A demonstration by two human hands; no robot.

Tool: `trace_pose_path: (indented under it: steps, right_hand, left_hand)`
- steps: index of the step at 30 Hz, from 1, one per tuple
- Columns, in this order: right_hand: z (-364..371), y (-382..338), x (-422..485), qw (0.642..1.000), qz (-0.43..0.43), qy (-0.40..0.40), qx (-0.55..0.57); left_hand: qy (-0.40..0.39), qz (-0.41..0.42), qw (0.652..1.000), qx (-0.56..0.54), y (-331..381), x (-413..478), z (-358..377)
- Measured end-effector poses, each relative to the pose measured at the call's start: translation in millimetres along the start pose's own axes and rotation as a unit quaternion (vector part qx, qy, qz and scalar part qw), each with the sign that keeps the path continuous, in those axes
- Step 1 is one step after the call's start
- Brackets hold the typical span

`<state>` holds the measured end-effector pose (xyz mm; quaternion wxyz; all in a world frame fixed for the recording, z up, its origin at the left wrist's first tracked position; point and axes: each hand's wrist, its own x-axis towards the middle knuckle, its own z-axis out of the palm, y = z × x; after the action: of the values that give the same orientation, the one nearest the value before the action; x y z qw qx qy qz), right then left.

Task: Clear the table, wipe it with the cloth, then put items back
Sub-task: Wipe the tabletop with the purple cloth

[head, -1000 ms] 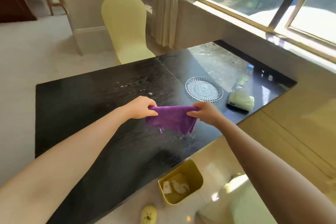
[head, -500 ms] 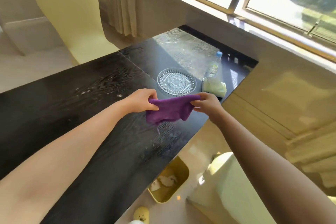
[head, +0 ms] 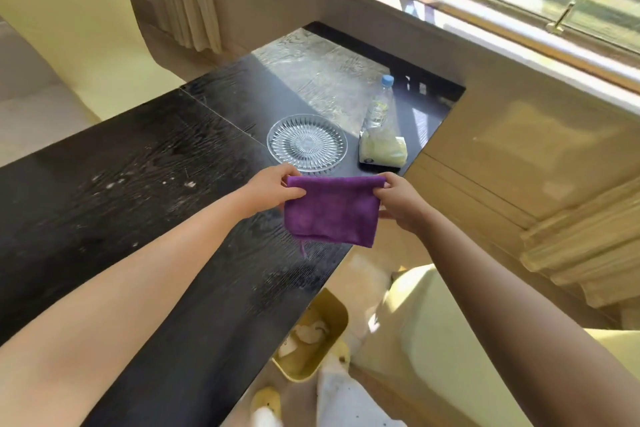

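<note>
Left hand (head: 273, 189), right hand (head: 398, 199): pinched grips.

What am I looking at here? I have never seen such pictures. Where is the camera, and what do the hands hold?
No machine is here: a person works with two bare hands. The camera sits on the person's head and looks forward and down, so you see the arms from above. The left hand and right hand each pinch an upper corner of a purple cloth, which hangs between them above the near edge of a black table. On the table lie a glass plate, a water bottle and a pale packet. White crumbs show on the table. On the floor stands a yellow bin.
</note>
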<state>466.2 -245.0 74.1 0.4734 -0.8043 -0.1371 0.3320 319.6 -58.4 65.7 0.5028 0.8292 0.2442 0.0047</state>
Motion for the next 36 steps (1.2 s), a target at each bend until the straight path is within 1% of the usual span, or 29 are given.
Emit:
trace_pose_path:
  steps: [6,9,12,14,16,19,23,26,28,30,31,33,34,36]
  right_hand:
    - [-28.1,22.8,52.7,0.991,0.1,-0.088,-0.025]
    - [-41.1,33.1,89.5,0.984,0.134,-0.11,-0.034]
    - [-53.2,43.0,130.9,0.976,0.17,-0.127,-0.047]
    - [-62.3,50.5,161.6,0.972,0.188,-0.132,-0.05]
    - [-68.4,58.4,191.7,0.972,0.191,-0.129,-0.048]
    - [-69.7,70.5,227.5,0.981,0.159,-0.101,-0.039]
    - [-63.4,94.6,251.3,0.988,0.141,-0.066,-0.013]
    - [-58.7,113.4,249.2,0.99,0.14,-0.021,-0.029]
    - [-58.2,119.9,239.4,0.989,0.126,0.015,-0.072]
    - [-58.0,123.7,227.9,0.988,0.093,0.038,-0.118]
    - [-57.6,124.7,223.3,0.987,0.082,0.04,-0.13]
    - [-56.5,123.6,216.7,0.987,0.097,0.017,-0.13]
    - [-55.9,120.8,214.4,0.986,0.12,-0.008,-0.114]
    - [-56.5,114.3,212.2,0.983,0.172,-0.052,-0.042]
  left_hand:
    - [-0.005,-0.057,0.998,-0.016,-4.3,50.2,36.4]
    - [-0.022,-0.11,0.994,-0.016,-10.7,86.6,56.3]
    - [-0.02,-0.177,0.983,-0.035,-15.9,126.8,76.8]
    - [-0.013,-0.207,0.977,-0.047,-17.5,156.2,89.0]
    - [0.008,-0.216,0.975,-0.055,-19.3,185.7,99.6]
    - [0.057,-0.217,0.974,-0.017,-25.8,219.6,114.9]
    - [0.124,-0.248,0.961,0.018,-43.1,230.7,136.1]
    - [0.172,-0.282,0.944,0.011,-49.1,219.1,150.9]
    - [0.19,-0.289,0.938,-0.001,-48.0,207.5,160.6]
    - [0.207,-0.29,0.934,-0.016,-46.1,198.3,168.8]
    - [0.215,-0.295,0.931,-0.022,-45.3,195.6,171.9]
    - [0.219,-0.317,0.922,-0.042,-44.2,193.1,174.8]
    - [0.217,-0.329,0.917,-0.058,-43.5,193.1,174.9]
    - [0.213,-0.353,0.905,-0.104,-42.0,193.2,172.7]
